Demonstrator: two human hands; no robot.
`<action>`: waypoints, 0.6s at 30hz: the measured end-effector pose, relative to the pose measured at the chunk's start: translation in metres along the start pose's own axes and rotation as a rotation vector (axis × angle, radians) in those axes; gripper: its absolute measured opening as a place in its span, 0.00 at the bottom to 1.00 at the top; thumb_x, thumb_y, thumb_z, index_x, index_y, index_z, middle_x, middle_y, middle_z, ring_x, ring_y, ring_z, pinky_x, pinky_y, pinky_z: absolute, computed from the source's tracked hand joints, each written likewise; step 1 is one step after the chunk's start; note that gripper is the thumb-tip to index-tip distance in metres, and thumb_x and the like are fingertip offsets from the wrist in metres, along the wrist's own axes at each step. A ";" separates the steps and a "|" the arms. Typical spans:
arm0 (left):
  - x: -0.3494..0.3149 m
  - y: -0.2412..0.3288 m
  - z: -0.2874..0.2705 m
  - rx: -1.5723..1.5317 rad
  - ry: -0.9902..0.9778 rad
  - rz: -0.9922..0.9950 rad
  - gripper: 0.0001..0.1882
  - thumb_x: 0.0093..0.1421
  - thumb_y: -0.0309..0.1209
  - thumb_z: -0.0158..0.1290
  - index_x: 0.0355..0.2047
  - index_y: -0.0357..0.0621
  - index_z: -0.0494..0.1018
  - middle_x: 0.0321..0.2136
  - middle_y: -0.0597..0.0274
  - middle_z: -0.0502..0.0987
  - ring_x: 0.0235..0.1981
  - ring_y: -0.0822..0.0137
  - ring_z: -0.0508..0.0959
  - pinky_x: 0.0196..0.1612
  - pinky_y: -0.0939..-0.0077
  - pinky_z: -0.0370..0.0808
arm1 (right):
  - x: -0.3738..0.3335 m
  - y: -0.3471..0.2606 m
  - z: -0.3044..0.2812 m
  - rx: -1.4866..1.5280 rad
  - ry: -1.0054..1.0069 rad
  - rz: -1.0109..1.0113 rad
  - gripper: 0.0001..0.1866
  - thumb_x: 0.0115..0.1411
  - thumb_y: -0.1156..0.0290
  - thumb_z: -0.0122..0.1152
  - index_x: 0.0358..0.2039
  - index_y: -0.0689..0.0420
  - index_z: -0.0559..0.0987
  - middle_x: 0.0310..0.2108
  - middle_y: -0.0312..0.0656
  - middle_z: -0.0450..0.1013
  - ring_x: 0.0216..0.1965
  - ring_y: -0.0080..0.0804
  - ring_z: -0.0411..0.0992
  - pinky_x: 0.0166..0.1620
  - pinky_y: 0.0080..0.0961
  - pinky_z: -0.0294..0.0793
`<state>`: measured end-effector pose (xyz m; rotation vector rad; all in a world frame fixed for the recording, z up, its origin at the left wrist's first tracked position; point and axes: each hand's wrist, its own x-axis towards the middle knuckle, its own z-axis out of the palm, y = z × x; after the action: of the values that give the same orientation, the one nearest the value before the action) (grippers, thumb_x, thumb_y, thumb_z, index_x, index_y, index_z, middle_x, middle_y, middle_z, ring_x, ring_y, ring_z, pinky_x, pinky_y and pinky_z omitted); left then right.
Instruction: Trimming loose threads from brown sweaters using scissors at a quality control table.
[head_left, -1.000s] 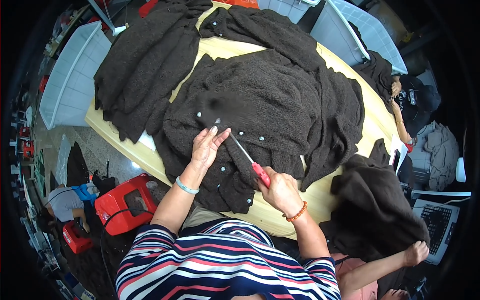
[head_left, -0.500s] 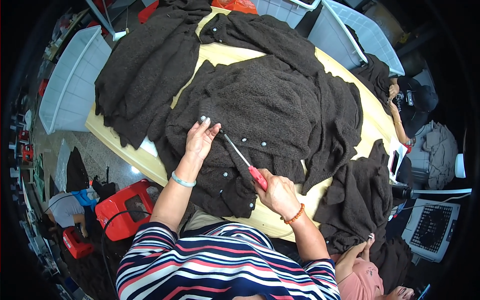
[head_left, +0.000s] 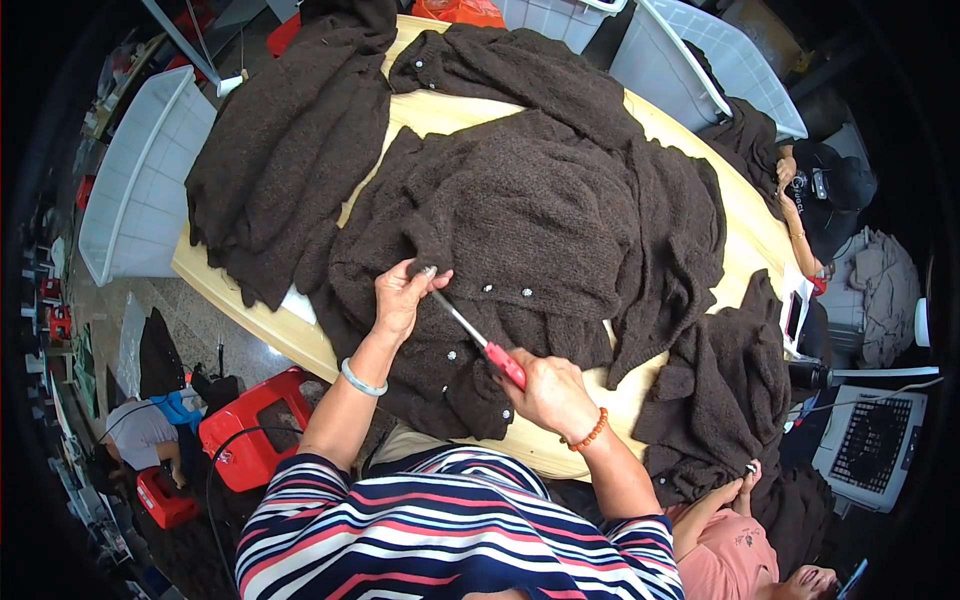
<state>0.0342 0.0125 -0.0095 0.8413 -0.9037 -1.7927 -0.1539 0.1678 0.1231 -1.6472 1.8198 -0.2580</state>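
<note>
Moved since earlier frame: your left hand point(head_left: 406, 297), slightly toward you. It pinches the dark-brown knit cardigan point(head_left: 530, 210) spread ahead of it; your right hand point(head_left: 550, 396) grips a red-handled, metal-shafted tool point(head_left: 488, 349). Risk: slack pinch could let the tip, unclear near your left fingers point(head_left: 442, 278), snag the knit.

Garment workshop — dark knitwear point(head_left: 540, 215) across table point(head_left: 745, 220) | plastic bins point(head_left: 150, 190) | co-workers point(head_left: 725, 560)

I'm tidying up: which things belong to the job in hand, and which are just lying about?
In use: red-handled tool, held in the right hand; dark buttoned knit garment, pinched in the left hand.
Apparently idle: larger red stool; leftmost white crate.
</note>
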 end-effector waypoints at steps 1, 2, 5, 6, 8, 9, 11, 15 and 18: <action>-0.002 0.004 0.001 0.000 0.003 0.005 0.05 0.62 0.22 0.55 0.38 0.36 0.77 0.35 0.61 0.81 0.37 0.63 0.83 0.46 0.71 0.80 | -0.002 0.003 -0.001 0.016 -0.057 -0.029 0.15 0.59 0.59 0.60 0.43 0.52 0.78 0.22 0.54 0.75 0.28 0.56 0.76 0.33 0.47 0.76; -0.003 0.008 0.002 0.097 -0.029 0.030 0.06 0.62 0.21 0.55 0.39 0.34 0.77 0.35 0.61 0.81 0.36 0.66 0.82 0.45 0.73 0.80 | -0.006 0.006 -0.003 0.044 -0.091 -0.039 0.16 0.58 0.60 0.61 0.45 0.52 0.77 0.24 0.54 0.76 0.29 0.56 0.76 0.34 0.47 0.75; -0.011 0.026 0.023 0.380 -0.110 0.086 0.07 0.57 0.18 0.56 0.38 0.34 0.78 0.34 0.62 0.80 0.35 0.72 0.78 0.42 0.77 0.75 | -0.019 0.036 0.008 0.034 0.002 -0.006 0.18 0.58 0.61 0.61 0.48 0.52 0.75 0.26 0.54 0.76 0.31 0.55 0.76 0.35 0.46 0.75; -0.015 0.043 0.038 0.554 -0.275 0.237 0.10 0.53 0.17 0.57 0.37 0.36 0.78 0.33 0.62 0.80 0.35 0.69 0.77 0.42 0.75 0.74 | -0.025 0.043 0.009 0.004 -0.010 0.042 0.19 0.58 0.61 0.61 0.49 0.52 0.75 0.26 0.54 0.76 0.31 0.55 0.76 0.35 0.45 0.75; -0.024 0.063 0.067 0.692 -0.621 0.448 0.13 0.46 0.16 0.57 0.34 0.39 0.77 0.31 0.61 0.78 0.34 0.64 0.75 0.41 0.70 0.72 | -0.036 0.057 0.019 -0.019 -0.025 0.115 0.17 0.58 0.61 0.62 0.45 0.54 0.75 0.25 0.55 0.75 0.30 0.55 0.76 0.34 0.46 0.74; -0.028 0.067 0.082 0.648 -0.807 0.505 0.15 0.42 0.17 0.57 0.33 0.40 0.77 0.30 0.60 0.77 0.33 0.60 0.74 0.41 0.67 0.71 | -0.041 0.057 0.022 -0.022 -0.028 0.109 0.17 0.58 0.61 0.62 0.45 0.54 0.75 0.25 0.55 0.75 0.30 0.55 0.76 0.34 0.46 0.74; -0.039 0.067 0.094 0.656 -0.994 0.310 0.14 0.42 0.17 0.56 0.32 0.43 0.77 0.31 0.61 0.77 0.36 0.58 0.75 0.43 0.65 0.71 | -0.048 0.059 0.026 -0.080 -0.050 0.167 0.16 0.57 0.60 0.62 0.41 0.56 0.74 0.23 0.55 0.75 0.29 0.55 0.76 0.33 0.46 0.74; 0.024 0.052 0.068 1.074 -0.199 0.751 0.12 0.42 0.19 0.53 0.29 0.45 0.78 0.38 0.57 0.76 0.40 0.55 0.75 0.49 0.66 0.70 | -0.059 0.059 0.039 -0.031 -0.017 0.192 0.15 0.58 0.59 0.62 0.40 0.55 0.75 0.23 0.54 0.75 0.28 0.54 0.76 0.33 0.45 0.74; 0.110 0.017 -0.006 0.846 0.132 0.195 0.11 0.52 0.22 0.57 0.37 0.38 0.80 0.33 0.57 0.79 0.35 0.63 0.79 0.40 0.72 0.76 | -0.061 0.052 0.037 -0.024 -0.047 0.201 0.14 0.57 0.63 0.59 0.41 0.55 0.75 0.25 0.54 0.77 0.30 0.52 0.77 0.35 0.45 0.76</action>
<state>0.0095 -0.0958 -0.0149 1.3115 -1.6263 -1.1385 -0.1759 0.2449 0.0866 -1.4607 1.9425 -0.1087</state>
